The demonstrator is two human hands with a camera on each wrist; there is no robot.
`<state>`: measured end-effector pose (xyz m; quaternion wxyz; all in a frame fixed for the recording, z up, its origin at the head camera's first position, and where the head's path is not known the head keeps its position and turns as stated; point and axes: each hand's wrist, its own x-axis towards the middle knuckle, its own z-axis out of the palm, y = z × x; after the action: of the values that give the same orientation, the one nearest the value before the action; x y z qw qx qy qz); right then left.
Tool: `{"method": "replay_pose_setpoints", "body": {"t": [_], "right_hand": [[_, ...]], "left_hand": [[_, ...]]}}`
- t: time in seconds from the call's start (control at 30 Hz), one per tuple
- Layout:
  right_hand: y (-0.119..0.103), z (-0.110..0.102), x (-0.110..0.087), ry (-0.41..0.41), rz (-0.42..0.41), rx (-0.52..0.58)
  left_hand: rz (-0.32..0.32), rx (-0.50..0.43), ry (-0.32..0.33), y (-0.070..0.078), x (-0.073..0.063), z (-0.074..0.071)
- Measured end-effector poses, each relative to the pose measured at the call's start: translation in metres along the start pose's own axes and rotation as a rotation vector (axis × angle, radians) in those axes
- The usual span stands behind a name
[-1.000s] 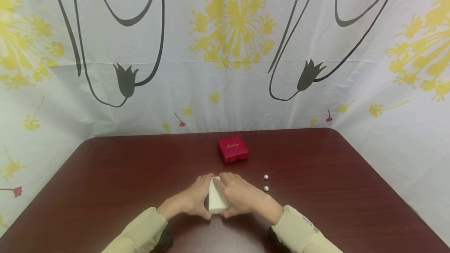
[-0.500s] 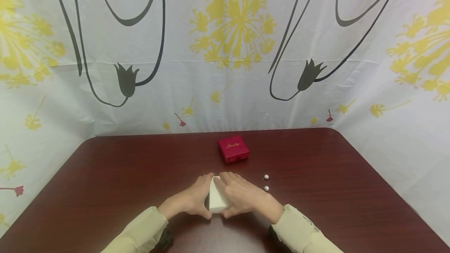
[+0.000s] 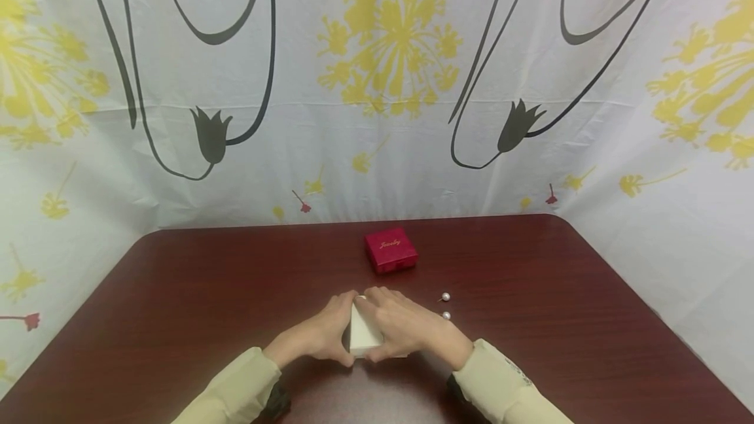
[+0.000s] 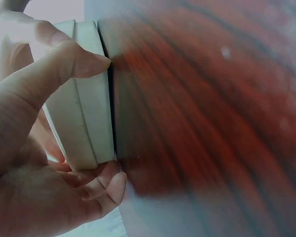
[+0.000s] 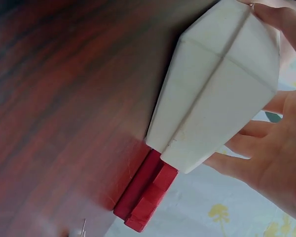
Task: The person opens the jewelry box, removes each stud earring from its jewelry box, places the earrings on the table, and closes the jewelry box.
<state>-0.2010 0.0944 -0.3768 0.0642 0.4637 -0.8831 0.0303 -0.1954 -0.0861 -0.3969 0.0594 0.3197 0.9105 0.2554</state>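
Observation:
A white lidded box (image 3: 363, 334) sits on the table between both hands, a seam running round its side. My left hand (image 3: 321, 335) grips it from the left; in the left wrist view, the thumb (image 4: 81, 61) presses the lower part below the seam and fingertips (image 4: 116, 187) curl at the other end. From the right, my right hand (image 3: 406, 326) holds the upper part, covering much of the top. In the right wrist view, that hand (image 5: 278, 163) reaches round the box (image 5: 212, 94), its palm beside the lid. A pale strip shows past the right thumb in the head view.
A red jewelry box (image 3: 391, 249) with gold lettering stands behind the white box. To the right lie two pearl stud earrings, one pearl (image 3: 446, 296) farther back and another pearl (image 3: 446, 316) nearer. The dark red-brown table (image 3: 235, 280) ends at a patterned curtain (image 3: 353, 182).
My right hand has shifted slightly left over the white box, its thumb moving along the near edge. A pale strip now shows to the thumb's right. The left hand looks still.

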Motion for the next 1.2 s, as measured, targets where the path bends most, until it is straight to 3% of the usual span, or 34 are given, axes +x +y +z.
{"method": "replay_pose_setpoints", "body": {"t": [0.33,0.83,1.2], "right_hand": [[-0.0004,-0.0018,0.0016,-0.037,0.028,0.049],[0.0000,-0.0009,-0.0005,0.032,0.004,0.057],[0.0016,-0.0007,-0.0014,0.032,0.008,0.081]], "left_hand": [[-0.017,-0.032,-0.020,-0.0010,0.0005,-0.0005],[-0.013,-0.078,0.008,-0.0016,-0.0002,-0.0011],[-0.024,-0.101,0.002,-0.0023,-0.0013,-0.0016]]}}
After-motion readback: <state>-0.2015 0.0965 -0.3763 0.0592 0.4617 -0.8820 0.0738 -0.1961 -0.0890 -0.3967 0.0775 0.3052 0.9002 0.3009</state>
